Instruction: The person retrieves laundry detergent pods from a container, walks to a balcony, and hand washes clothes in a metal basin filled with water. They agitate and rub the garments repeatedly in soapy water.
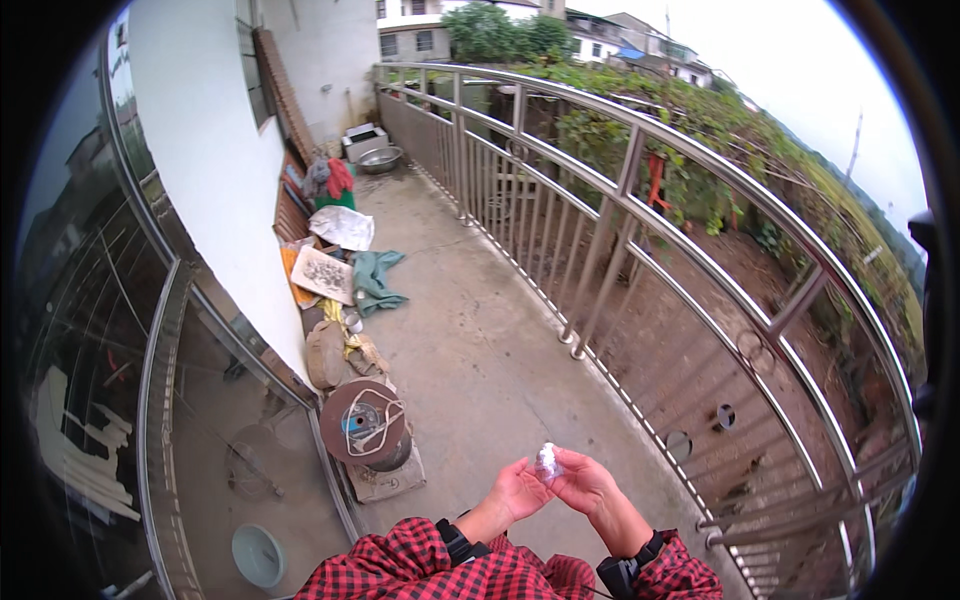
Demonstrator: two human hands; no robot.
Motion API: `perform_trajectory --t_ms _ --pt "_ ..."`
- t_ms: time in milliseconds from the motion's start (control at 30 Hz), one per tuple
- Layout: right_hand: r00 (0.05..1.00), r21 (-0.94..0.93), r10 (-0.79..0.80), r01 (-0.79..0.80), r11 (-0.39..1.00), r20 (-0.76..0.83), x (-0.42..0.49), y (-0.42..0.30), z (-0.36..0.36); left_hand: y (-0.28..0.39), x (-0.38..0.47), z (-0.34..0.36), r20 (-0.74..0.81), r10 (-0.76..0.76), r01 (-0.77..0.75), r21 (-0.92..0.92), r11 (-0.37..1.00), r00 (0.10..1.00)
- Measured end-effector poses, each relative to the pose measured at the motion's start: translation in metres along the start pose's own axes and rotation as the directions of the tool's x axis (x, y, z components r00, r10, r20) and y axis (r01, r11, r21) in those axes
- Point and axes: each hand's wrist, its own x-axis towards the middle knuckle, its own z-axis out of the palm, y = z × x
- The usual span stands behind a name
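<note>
My right hand (589,480) pinches a small, shiny white object (547,459) between thumb and fingers. It looks like crumpled plastic or foil, too small to name more exactly. Palm up, my left hand (517,491) lies close against the right, just beside and below the white object. Its fingertips are partly hidden, so I cannot tell whether they grip it too. Both hands are held in front of my body over the concrete floor (480,390). Each wrist wears a black strap at the cuff of a red and black checked sleeve.
A metal railing (630,161) runs along the right, with soil and vines beyond. To the left are glass doors (225,420). By them stands a reel-like brown disc (334,420) with a pale cord, on a cardboard box (390,484). Green cloth (375,281) lies farther along the wall.
</note>
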Motion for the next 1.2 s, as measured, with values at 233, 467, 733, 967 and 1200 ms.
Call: perform_trajectory --t_ms 233,467,733,967,1200 --pt "0.968 -0.129 0.22 -0.204 0.97 0.124 0.214 -0.099 0.059 0.165 0.131 0.061 0.098 0.282 -0.281 -0.026 0.959 0.954" --pt "0.978 -0.06 0.188 -0.184 0.981 0.085 0.355 -0.19 0.124 0.295 0.221 0.151 0.172 0.211 -0.189 -0.131 0.973 0.962" --pt "0.955 -0.038 0.287 -0.285 0.958 0.073 0.587 -0.267 0.178 0.49 0.352 0.221 0.287 0.261 -0.215 -0.18 0.96 0.922" --pt "0.894 -0.097 0.425 -0.414 0.905 0.143 0.78 -0.302 0.307 0.69 0.375 0.276 0.195 0.489 -0.452 -0.204 0.868 0.851" --pt "0.808 -0.218 0.58 -0.55 0.806 0.106 0.984 -0.304 0.393 0.878 0.433 0.285 0.078 0.58 -0.519 -0.362 0.774 0.811"
